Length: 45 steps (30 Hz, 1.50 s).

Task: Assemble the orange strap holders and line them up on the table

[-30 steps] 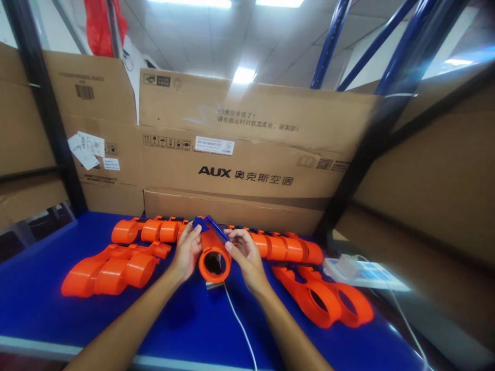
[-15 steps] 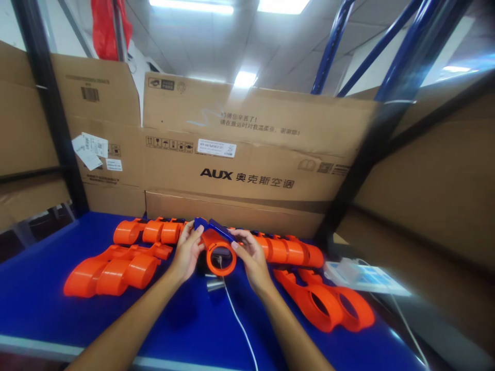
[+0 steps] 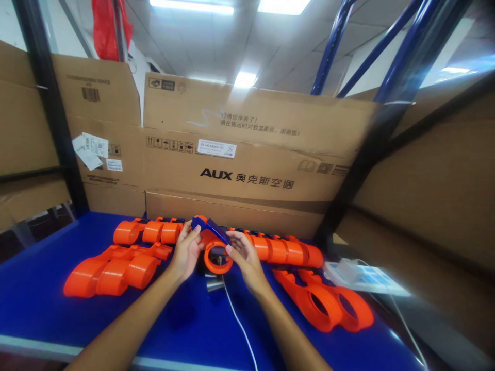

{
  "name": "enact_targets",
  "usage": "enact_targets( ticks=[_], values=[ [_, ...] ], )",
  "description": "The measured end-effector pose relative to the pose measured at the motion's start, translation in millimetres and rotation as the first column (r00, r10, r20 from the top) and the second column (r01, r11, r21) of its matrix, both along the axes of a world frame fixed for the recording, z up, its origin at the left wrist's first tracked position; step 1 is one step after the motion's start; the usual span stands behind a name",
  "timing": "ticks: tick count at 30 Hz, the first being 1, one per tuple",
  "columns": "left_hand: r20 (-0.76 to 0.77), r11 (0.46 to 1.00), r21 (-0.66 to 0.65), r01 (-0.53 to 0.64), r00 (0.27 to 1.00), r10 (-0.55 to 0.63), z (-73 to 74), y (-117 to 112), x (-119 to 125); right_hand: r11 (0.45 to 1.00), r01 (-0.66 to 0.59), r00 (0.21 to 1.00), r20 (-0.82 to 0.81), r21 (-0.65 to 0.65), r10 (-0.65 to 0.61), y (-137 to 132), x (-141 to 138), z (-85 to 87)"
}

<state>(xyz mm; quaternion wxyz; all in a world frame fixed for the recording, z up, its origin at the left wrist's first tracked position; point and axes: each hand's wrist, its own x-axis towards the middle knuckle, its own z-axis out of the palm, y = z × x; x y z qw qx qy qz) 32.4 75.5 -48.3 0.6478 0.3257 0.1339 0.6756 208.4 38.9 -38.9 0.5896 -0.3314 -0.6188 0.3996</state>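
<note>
An orange tape dispenser (image 3: 217, 259) with a blue part (image 3: 211, 230) is held up at the middle of the table. My left hand (image 3: 188, 252) is closed on its left side, the thumb on the blue part's end. My right hand (image 3: 246, 259) pinches the blue part's lower right end between thumb and fingers. The dispenser's round ring faces me. Behind and below it sits a dark device, mostly hidden, with a silver metal cylinder (image 3: 215, 284) and a white cable (image 3: 240, 319) running towards me.
Several orange dispensers (image 3: 116, 275) lie at the left, and more (image 3: 286, 250) stand in a row along the back. Two others (image 3: 328, 306) rest at the right. A white power strip (image 3: 367, 278) is at the right edge. Cardboard panels (image 3: 251, 201) wall the blue table (image 3: 185, 330).
Both hands have shifted slightly left with the dispenser, and its ring sits a little higher and further left. The blue part is tilted somewhat more steeply.
</note>
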Motion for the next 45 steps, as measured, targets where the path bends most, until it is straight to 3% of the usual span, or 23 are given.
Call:
enact_targets(
  ticks=[3, 9, 12, 16, 19, 23, 39, 45],
  values=[
    [0.015, 1.000, 0.015, 0.018, 1.000, -0.018, 1.8, -2, 0, 0.996, -0.081, 0.997, 0.018, -0.024, 0.081, -2, -3, 2.5],
    [0.011, 0.998, 0.050, 0.035, 0.999, -0.036, 3.0, -1, 0, 0.996, -0.083, 0.994, 0.077, 0.042, 0.079, -6, -5, 7.9],
    [-0.020, 0.998, 0.057, 0.018, 1.000, -0.017, 3.7, -1, -2, 0.983, 0.028, 0.965, 0.251, 0.180, -0.073, -8, 0, 9.1],
    [-0.107, 0.999, 0.052, 0.000, 0.994, 0.006, 7.9, -3, -4, 0.903, 0.105, 0.810, 0.490, 0.417, -0.321, -10, 10, 8.8],
    [-0.133, 0.996, 0.089, -0.016, 0.991, 0.027, 12.1, -6, -6, 0.852, 0.067, 0.748, 0.539, 0.519, -0.387, -9, 13, 7.4],
    [-0.128, 0.991, 0.121, -0.050, 0.990, 0.065, 14.8, -9, -6, 0.801, 0.042, 0.722, 0.536, 0.597, -0.438, -7, 14, 6.2],
    [-0.118, 0.986, 0.124, -0.114, 0.985, 0.129, 13.9, -11, -4, 0.780, 0.077, 0.733, 0.495, 0.621, -0.466, -8, 11, 2.3],
    [-0.038, 0.992, 0.113, -0.050, 0.998, 0.055, 10.0, -7, -6, 0.846, 0.176, 0.839, 0.372, 0.504, -0.397, -11, 9, 8.7]
  ],
)
